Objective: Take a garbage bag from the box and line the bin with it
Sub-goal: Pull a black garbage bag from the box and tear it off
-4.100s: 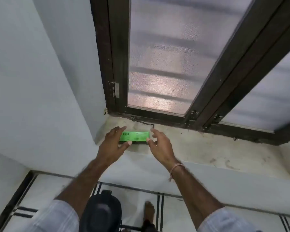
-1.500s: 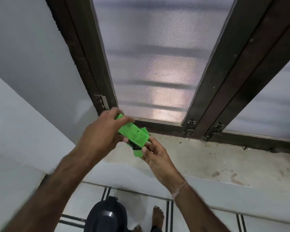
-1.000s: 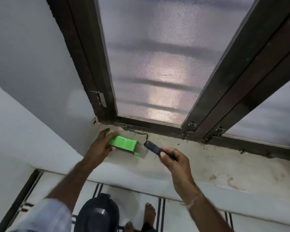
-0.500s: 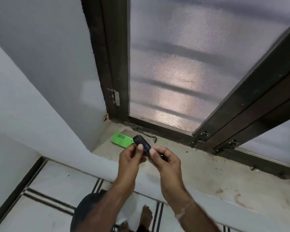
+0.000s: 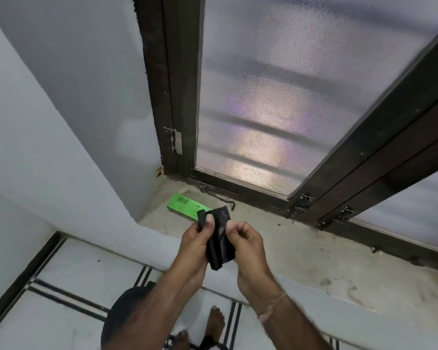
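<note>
Black folded garbage bag point(image 5: 219, 242) is pinched between left hand point(image 5: 196, 245) and right hand point(image 5: 248, 246). The green box point(image 5: 185, 204) lies on the sill point(image 5: 301, 246) behind.

Bare forearms and bare feet point(image 5: 214, 324); a thin thread band point(image 5: 272, 308) circles the right wrist.

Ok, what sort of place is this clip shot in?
Probably a room in a home, at a window. A frosted window in a dark frame sits above a stained stone sill, with a white tiled floor and a bare foot below.
</note>
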A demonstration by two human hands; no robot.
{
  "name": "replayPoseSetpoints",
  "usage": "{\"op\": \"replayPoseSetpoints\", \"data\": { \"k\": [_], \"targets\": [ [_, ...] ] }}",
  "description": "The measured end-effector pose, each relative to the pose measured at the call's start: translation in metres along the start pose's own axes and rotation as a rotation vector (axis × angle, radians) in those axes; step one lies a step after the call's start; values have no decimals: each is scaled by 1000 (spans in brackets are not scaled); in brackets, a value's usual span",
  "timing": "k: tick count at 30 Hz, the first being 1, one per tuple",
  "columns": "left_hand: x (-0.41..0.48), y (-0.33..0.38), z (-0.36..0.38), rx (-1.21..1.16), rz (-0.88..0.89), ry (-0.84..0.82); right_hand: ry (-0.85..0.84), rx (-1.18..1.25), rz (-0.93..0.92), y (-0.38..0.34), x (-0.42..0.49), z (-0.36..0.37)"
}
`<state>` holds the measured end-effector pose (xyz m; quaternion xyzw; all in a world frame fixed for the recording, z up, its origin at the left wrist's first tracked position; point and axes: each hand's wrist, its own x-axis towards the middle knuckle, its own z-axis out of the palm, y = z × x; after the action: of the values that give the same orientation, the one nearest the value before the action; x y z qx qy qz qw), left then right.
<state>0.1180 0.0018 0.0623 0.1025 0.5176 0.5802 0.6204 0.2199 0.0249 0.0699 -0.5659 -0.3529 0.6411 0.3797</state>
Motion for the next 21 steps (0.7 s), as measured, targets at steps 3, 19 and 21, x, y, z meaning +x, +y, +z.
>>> {"op": "replayPoseSetpoints", "data": {
  "k": [3,19,21],
  "targets": [
    [-2,-1,-4,-79,-70,8,50,20,40,-5,2,-1],
    [-20,8,-17,32,58,-133,-78,-303,-251,-12,-1,-2],
    [-21,7,-17,43,54,-115,-26,-302,-245,-8,1,-3]
  ]
}}
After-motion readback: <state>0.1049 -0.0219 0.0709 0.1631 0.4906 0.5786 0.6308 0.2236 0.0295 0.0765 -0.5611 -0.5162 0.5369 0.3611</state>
